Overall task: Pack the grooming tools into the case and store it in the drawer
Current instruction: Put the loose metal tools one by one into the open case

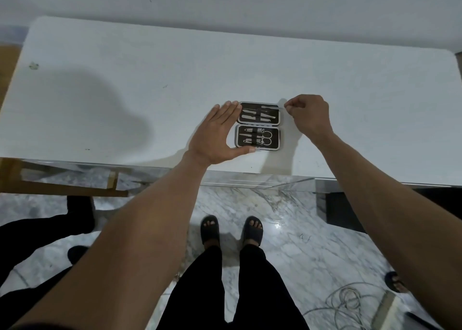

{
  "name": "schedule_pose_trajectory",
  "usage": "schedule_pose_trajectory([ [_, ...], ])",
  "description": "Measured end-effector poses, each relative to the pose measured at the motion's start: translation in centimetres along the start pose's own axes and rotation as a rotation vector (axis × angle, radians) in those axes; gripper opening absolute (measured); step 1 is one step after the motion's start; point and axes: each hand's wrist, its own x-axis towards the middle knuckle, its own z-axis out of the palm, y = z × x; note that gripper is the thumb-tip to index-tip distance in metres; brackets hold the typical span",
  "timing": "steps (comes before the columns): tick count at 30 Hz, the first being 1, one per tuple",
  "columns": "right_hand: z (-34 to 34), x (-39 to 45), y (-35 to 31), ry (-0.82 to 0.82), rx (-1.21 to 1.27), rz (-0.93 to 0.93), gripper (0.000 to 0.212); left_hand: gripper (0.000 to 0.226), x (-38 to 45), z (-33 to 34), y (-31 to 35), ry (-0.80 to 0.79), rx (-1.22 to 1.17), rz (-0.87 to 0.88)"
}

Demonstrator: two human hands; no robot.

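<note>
While the case [258, 126] lies open just inside my left hand [218, 134], I slide in one of the last tools.

My right hand [309, 116] pinches a thin tool [265, 107] at the case's far edge; my left lies flat, fingers straight, bracing the side. Next, I judge: seat it, shut the case, find the drawer.

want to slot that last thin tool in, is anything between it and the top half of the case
Nothing visible blocks it. The right hand pinches the thin metal tool along the far edge of the open case, and its tip already lies over the far half. The left hand only braces the case's left side.
</note>
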Motion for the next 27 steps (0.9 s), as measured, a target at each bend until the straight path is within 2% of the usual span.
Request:
schedule_pose_trajectory([
  [6,-0.2,0.8,-0.2,-0.041,-0.068,-0.021,0.017,0.121,0.0,0.0,0.0,0.002,-0.001,-0.001],
  [21,1.8,0.7,-1.9,-0.099,-0.056,-0.069,0.013,0.119,0.0,0.1,0.0,0.015,-0.012,0.002],
  [27,2.4,0.1,-2.3,-0.064,-0.182,-0.138,0.016,0.118,0.0,0.0,0.0,0.013,0.0,-0.001],
])
